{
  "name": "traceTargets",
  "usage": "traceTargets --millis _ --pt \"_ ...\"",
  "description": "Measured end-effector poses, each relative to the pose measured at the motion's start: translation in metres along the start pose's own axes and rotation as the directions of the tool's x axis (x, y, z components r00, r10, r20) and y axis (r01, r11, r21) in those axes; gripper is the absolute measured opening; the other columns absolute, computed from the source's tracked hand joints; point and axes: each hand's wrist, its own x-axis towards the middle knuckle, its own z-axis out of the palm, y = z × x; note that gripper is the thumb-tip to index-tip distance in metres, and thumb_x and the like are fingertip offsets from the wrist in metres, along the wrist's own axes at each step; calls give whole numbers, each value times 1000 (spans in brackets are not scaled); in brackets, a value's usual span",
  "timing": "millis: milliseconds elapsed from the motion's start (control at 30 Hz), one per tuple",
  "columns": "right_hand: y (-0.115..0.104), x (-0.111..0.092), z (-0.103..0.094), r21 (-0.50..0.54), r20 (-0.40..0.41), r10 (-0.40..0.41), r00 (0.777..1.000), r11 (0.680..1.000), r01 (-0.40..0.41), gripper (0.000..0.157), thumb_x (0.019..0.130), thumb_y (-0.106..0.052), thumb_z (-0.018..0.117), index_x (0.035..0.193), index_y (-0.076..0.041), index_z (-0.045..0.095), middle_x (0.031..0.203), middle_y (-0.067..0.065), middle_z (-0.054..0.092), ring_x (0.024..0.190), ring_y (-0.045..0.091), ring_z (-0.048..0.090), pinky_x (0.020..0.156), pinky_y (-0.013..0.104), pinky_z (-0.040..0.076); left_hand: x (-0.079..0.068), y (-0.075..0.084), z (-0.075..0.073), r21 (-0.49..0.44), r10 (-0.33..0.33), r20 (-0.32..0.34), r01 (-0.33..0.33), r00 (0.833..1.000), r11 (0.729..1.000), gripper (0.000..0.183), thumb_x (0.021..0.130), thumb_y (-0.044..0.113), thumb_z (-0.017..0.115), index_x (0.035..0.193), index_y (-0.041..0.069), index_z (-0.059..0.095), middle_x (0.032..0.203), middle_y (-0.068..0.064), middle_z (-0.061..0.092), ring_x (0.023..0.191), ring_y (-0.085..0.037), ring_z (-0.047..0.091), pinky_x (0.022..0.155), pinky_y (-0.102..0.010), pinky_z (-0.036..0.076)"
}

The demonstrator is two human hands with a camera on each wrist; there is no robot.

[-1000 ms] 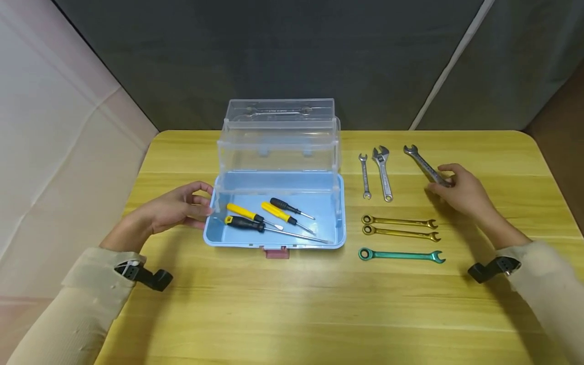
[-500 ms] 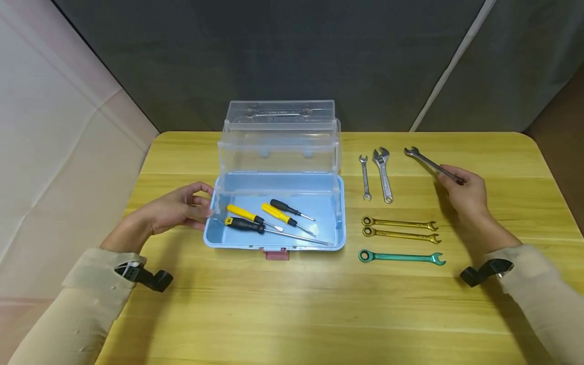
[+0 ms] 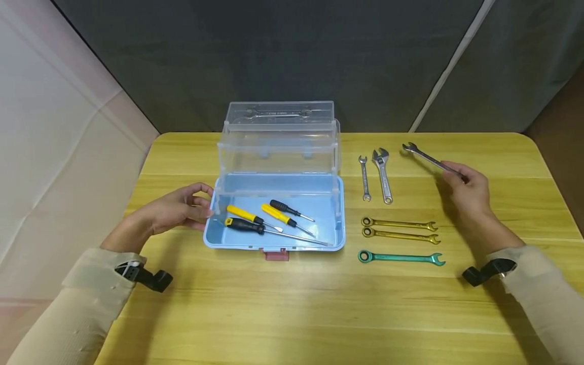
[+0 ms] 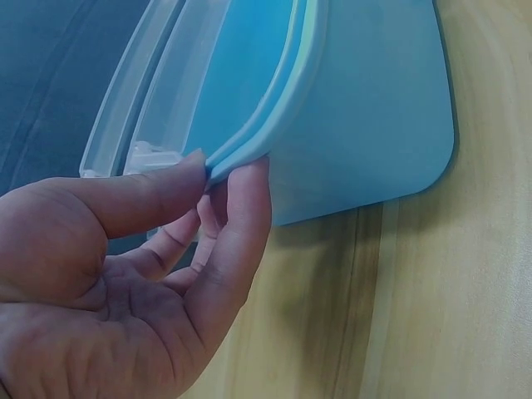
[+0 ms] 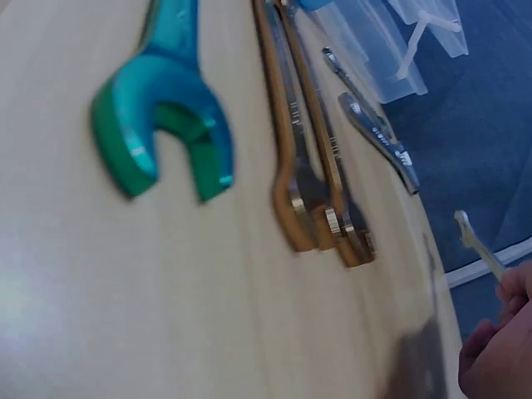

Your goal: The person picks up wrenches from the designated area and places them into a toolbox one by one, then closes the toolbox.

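A blue toolbox (image 3: 339,218) stands open in the middle of the table, its clear upper trays (image 3: 278,147) folded back. My left hand (image 3: 207,203) holds its left wall, thumb and forefinger pinching the blue rim (image 4: 274,125). Several screwdrivers (image 3: 269,223) lie inside the base. Out to the right, my right hand (image 3: 458,175) pinches one end of a silver open-end wrench (image 3: 426,157) and holds it tilted above the table. In the right wrist view only that wrench's tip (image 5: 478,241) and my curled fingers (image 5: 499,349) show.
On the yellow table (image 3: 292,304) right of the box lie a small wrench (image 3: 364,177), an adjustable wrench (image 3: 382,175), two gold ratchet wrenches (image 3: 399,228) and a green one (image 3: 400,257). Another wrench (image 3: 277,112) lies in the top clear tray. A dark curtain hangs behind.
My right hand has picked the silver wrench up off the table and raised it slightly. The left hand has stayed on the box.
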Motion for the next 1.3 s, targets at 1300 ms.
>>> traceTargets --millis 1300 --pt "-124 25 46 -84 343 -236 909 956 280 30 104 -14 60 133 -12 67 112 -2 55 91 16 49 74 18 45 1 -2 -3 -15 11 24 -11 1000 1000 35 101 -2 59 127 6 37 104 -9 59 92 -22 70 82 -39 62"
